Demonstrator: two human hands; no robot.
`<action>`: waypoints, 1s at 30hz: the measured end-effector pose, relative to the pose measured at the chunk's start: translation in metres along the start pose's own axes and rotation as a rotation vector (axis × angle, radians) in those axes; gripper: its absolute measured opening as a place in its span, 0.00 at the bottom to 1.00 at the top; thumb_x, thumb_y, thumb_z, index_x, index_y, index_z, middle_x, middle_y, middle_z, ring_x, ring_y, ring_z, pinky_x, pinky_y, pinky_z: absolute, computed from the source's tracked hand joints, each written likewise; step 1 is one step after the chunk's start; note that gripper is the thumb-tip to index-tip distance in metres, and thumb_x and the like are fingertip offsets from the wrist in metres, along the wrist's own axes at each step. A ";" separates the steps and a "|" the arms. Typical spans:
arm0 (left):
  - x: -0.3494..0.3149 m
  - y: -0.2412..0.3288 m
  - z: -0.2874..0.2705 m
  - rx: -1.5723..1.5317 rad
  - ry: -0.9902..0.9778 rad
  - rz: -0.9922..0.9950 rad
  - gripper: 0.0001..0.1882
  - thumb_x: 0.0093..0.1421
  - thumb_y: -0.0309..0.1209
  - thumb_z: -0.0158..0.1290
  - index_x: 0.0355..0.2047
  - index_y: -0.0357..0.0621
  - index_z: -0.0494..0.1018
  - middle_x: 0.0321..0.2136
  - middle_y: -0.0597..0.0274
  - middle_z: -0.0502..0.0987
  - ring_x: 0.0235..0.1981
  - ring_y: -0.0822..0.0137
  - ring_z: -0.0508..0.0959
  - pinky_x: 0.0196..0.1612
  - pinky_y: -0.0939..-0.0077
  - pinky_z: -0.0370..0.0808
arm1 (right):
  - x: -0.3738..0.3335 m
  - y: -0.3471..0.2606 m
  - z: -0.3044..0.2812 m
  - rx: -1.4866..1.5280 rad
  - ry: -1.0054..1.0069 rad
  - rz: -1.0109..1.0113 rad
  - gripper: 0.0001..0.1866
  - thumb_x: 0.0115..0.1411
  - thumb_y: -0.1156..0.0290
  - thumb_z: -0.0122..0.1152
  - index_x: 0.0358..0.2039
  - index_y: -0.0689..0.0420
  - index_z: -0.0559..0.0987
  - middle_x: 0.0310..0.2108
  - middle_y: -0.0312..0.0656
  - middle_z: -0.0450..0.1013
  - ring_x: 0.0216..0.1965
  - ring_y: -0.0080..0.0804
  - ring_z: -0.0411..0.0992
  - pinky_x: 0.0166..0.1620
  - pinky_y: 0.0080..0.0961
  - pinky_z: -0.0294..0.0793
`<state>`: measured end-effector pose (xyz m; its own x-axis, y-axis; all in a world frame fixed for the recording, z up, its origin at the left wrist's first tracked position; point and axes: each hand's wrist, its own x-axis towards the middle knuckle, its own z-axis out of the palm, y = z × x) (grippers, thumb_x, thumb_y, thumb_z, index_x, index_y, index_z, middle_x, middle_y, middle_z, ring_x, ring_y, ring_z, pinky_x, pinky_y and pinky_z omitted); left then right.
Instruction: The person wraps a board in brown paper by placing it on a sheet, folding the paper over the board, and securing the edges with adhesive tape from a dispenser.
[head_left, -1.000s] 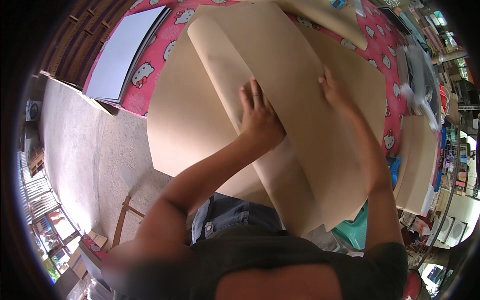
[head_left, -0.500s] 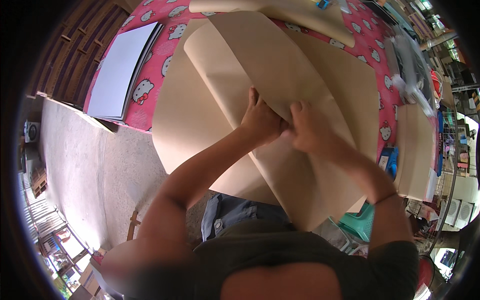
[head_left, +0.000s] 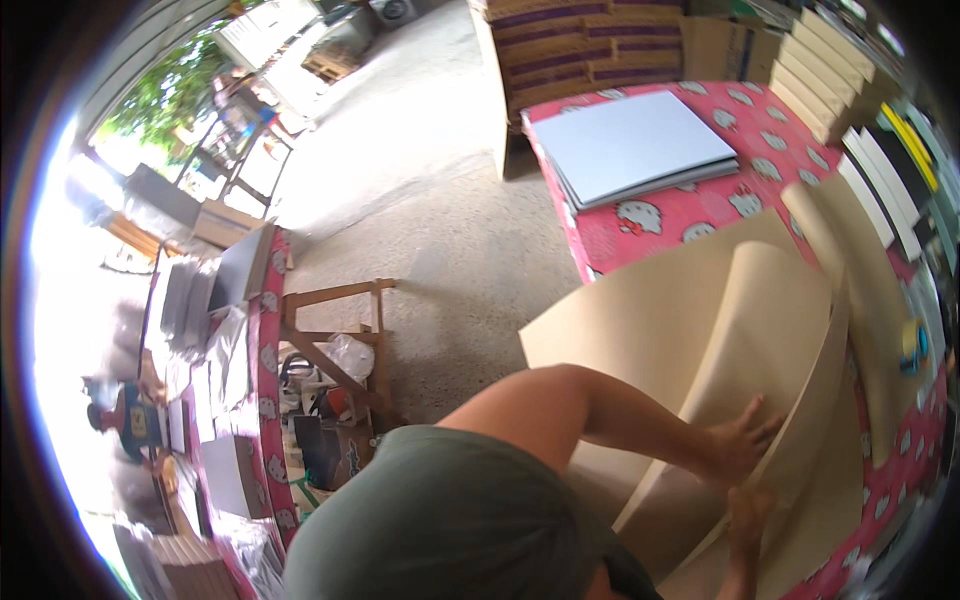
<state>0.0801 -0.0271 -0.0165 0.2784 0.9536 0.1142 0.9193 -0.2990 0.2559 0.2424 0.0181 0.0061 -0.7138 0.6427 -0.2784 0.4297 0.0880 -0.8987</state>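
Observation:
A large sheet of brown kraft paper point(head_left: 660, 330) lies curled and folded over the pink table, with more brown paper beneath it. My left hand point(head_left: 742, 442) rests on the curled sheet with its fingers spread, close to the raised edge. Just below it, my right hand point(head_left: 748, 512) is closed at the fold, seemingly gripping the paper; its fingertips are partly hidden. The two hands are almost touching.
A roll of brown paper point(head_left: 860, 300) and a tape roll point(head_left: 912, 345) lie at the right. A stack of white boards point(head_left: 640, 145) sits on the table's far end. To the left stand a wooden trestle point(head_left: 375, 330) and a second table point(head_left: 268, 400) bearing grey boards.
The head view has swung left, bringing the floor and second table into sight. My left hand has gone from bunched at the paper's edge to spread flat. My right hand stays beside it.

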 end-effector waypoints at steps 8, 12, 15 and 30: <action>-0.010 -0.026 -0.018 -0.806 0.088 -0.402 0.24 0.57 0.43 0.45 0.49 0.42 0.64 0.50 0.51 0.66 0.48 0.59 0.66 0.47 0.61 0.64 | 0.014 0.053 -0.018 -0.249 0.023 0.043 0.09 0.49 0.71 0.56 0.20 0.59 0.67 0.21 0.33 0.64 0.24 0.20 0.61 0.26 0.22 0.59; -0.064 -0.037 0.020 -0.931 0.747 -0.775 0.26 0.63 0.45 0.34 0.55 0.42 0.56 0.55 0.49 0.58 0.54 0.61 0.60 0.53 0.66 0.59 | 0.017 0.047 -0.019 -0.254 0.044 0.141 0.12 0.49 0.68 0.55 0.27 0.64 0.69 0.26 0.42 0.66 0.31 0.30 0.63 0.35 0.28 0.60; -0.074 -0.016 0.063 -0.466 0.441 -0.951 0.32 0.64 0.48 0.28 0.61 0.43 0.39 0.62 0.52 0.42 0.63 0.63 0.39 0.61 0.62 0.38 | 0.016 0.023 -0.012 -0.093 0.032 0.027 0.12 0.49 0.72 0.56 0.16 0.54 0.63 0.15 0.27 0.59 0.17 0.15 0.55 0.19 0.17 0.56; -0.055 0.019 -0.050 -0.227 -0.076 -0.709 0.38 0.57 0.40 0.44 0.62 0.42 0.38 0.61 0.39 0.37 0.63 0.43 0.36 0.58 0.39 0.41 | 0.017 0.003 -0.013 -0.214 -0.017 0.101 0.11 0.45 0.71 0.56 0.16 0.61 0.64 0.17 0.32 0.61 0.20 0.19 0.58 0.22 0.23 0.60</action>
<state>0.0680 -0.0869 0.0301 -0.3334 0.9176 -0.2164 0.8080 0.3964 0.4359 0.2391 0.0391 0.0031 -0.6696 0.6436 -0.3706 0.6054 0.1840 -0.7743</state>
